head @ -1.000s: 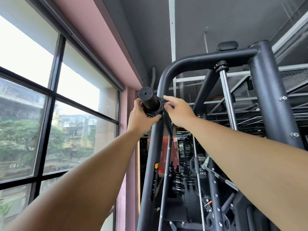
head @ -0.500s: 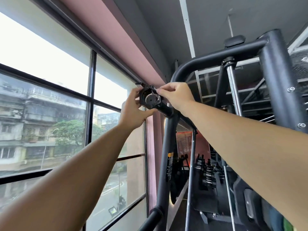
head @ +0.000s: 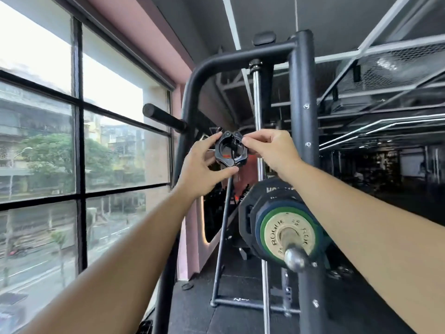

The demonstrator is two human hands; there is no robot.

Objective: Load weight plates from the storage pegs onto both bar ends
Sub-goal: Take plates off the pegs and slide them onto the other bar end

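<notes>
Your left hand grips the collar from below-left, and your right hand pinches its right edge, holding it in mid-air. The peg juts out above-left. The plates sit on the bar end, below-right.

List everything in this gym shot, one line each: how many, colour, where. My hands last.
barbell collar: one, black with a red mark, mid-frame, held up in the air
bar end: one, silver, lower right, pointing at the camera
weight plates: several, count unclear, black, outermost green-rimmed with gold face, on the bar end
rack frame: one, dark grey, centre
storage peg: one, black, bare, jutting left from the rack frame above the collar
guide rod: one, chrome, upright inside the frame
window: one, black-framed, left
left hand: one, grips the collar's left and lower edge
right hand: one, pinches its upper right
</notes>
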